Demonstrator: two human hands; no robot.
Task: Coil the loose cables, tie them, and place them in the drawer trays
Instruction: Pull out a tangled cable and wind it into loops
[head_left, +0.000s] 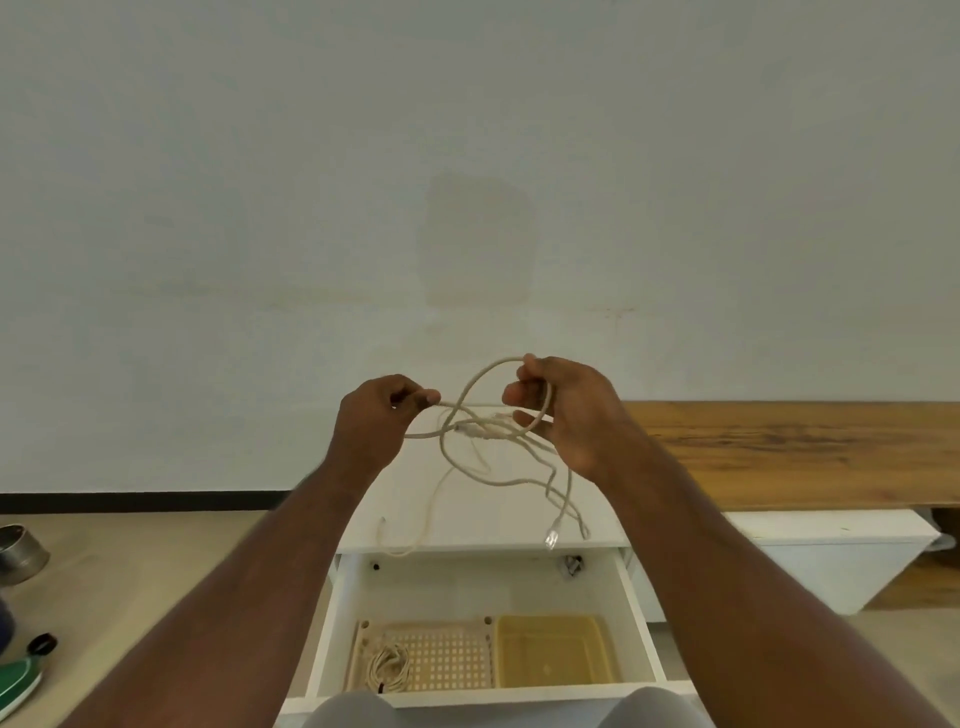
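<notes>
Both raised hands' curled fingers around the cream cable (470, 415): left hand (374, 421), right hand (566, 410)

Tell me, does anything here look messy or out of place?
Only the cream cable held up between both hands: it hangs in a loose tangle, its clear plug dangling over the open drawer. The coiled cable lies neatly in the perforated tray.

Plain pale wall (467, 156) across far side, dark skirting strip (140, 502) at its foot on left. Beige floor (156, 561) below. Wooden bench (810, 452) along right, white cabinet (841, 551) beneath. Even, soft light.
</notes>
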